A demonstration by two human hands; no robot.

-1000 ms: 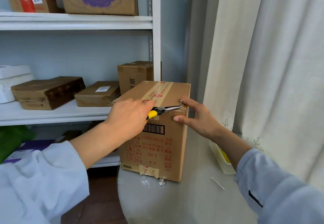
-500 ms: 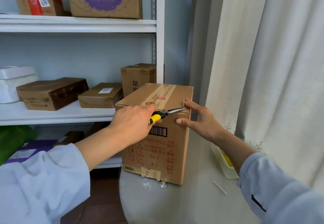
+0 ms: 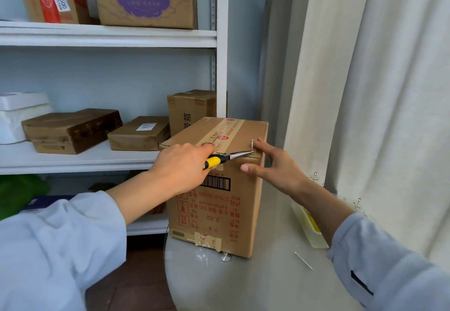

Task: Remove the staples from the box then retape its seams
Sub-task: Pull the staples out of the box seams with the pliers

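Cardboard box (image 3: 219, 189) stands upright on the round grey bench (image 3: 255, 281), beside the white shelf unit (image 3: 220, 67). Its top seam is covered by printed tape (image 3: 222, 131), which looks split along the middle.

Left hand (image 3: 182, 167): fingers curled round the yellow-and-black handles of the pliers (image 3: 227, 158). The metal tips reach the box's top front edge near the right corner, where a bent staple or pin (image 3: 252, 146) stands up out of the cardboard. Whether the tips have actually closed on it cannot be told.

Right hand (image 3: 272, 164): fingers straight and spread, pressing flat on the upper right corner of the box, thumb on the front face. It holds nothing.

Handling, as judgement: corrugated walls are stiff at the edges but dent under point pressure, so bracing at the corner suits. Printing suggests bottles inside; if full, the box would be heavy and breakable, though contents are not visible. The staple is thin wire, best taken low near the cardboard and pulled straight to avoid tearing the flap.

Containers: a pale tray (image 3: 309, 225) at the bench's right edge holds something yellow, not identifiable. A loose pin (image 3: 303, 260) lies on the bench, apart from the tray. Closed cartons sit on the shelves.
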